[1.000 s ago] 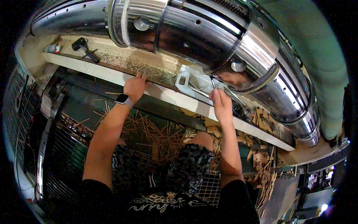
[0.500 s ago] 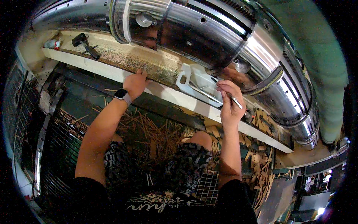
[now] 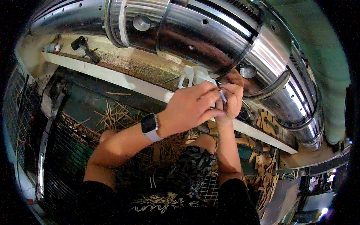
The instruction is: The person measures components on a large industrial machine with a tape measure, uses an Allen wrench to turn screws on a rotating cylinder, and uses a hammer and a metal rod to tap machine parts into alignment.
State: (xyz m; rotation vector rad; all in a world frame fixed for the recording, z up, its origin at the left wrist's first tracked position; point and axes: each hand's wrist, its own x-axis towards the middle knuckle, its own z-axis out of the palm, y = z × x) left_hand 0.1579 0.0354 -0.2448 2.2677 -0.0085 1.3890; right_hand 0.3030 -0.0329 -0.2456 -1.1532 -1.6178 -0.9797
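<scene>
A long white ledge (image 3: pixel 123 78) dusted with sawdust runs beneath a large polished steel cylinder (image 3: pixel 195 33) in a workshop, with wire mesh (image 3: pixel 63 157) and scattered wood slivers (image 3: pixel 112 112) below. A black hammer (image 3: pixel 84 47) lies near the ledge's far left end; offcut wood blocks (image 3: pixel 266 123) pile up toward its right end. At the ledge's middle, a white plastic bracket (image 3: pixel 193 75) sits against the cylinder. The left hand (image 3: pixel 189 108), a smartwatch (image 3: pixel 150 126) on its wrist, curls closed over the bracket, hiding most of it. The right hand (image 3: pixel 230 101), touching the left, pinches a thin pen-like tool (image 3: pixel 222 95) just beside the bracket.
</scene>
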